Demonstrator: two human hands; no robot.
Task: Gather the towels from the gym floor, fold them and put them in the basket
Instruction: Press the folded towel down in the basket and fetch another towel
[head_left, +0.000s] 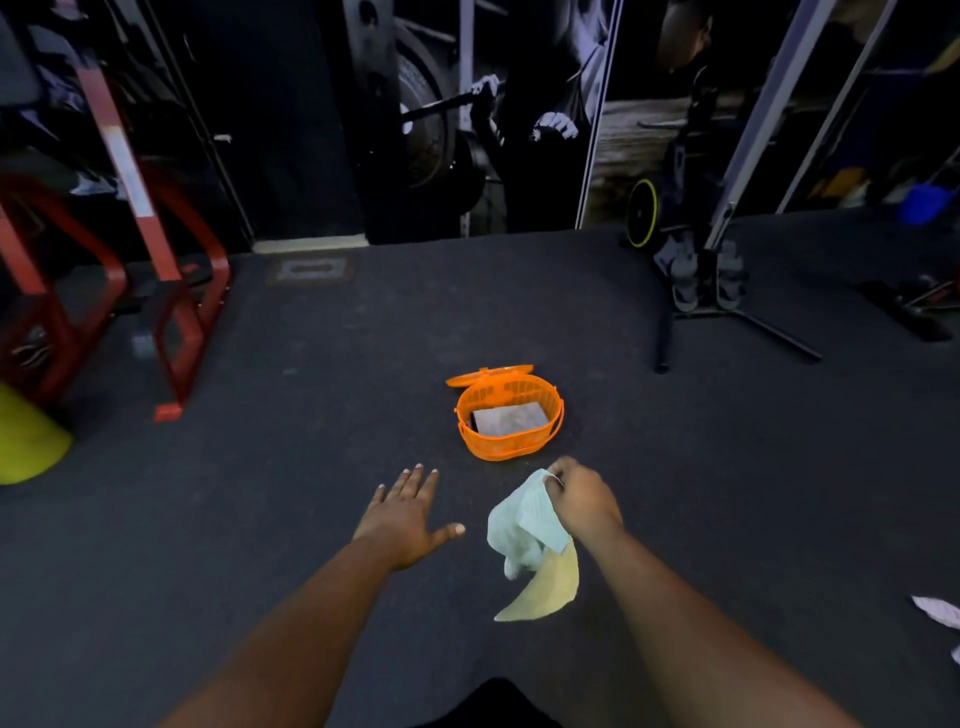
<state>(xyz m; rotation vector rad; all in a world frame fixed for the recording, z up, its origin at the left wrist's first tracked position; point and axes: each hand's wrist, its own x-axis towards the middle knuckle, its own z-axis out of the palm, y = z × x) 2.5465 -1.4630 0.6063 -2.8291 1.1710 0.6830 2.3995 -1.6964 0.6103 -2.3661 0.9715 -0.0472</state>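
Note:
An orange plastic basket (511, 444) stands on the dark gym floor, its lid tipped open behind it. A folded grey towel (508, 419) lies inside. My right hand (584, 499) is just below the basket, shut on a pale blue towel (517, 527) and a yellow towel (548, 587), which hang crumpled from it. My left hand (408, 512) is held out flat, fingers spread, holding nothing, to the left of the towels. A white towel (940, 610) lies on the floor at the right edge.
A red steel rack (166, 312) and a yellow-green object (26, 441) stand at the left. A cable machine base with dumbbells (706, 280) is at the back right, and a black bar (664, 338) lies on the floor. A wall mural fills the back.

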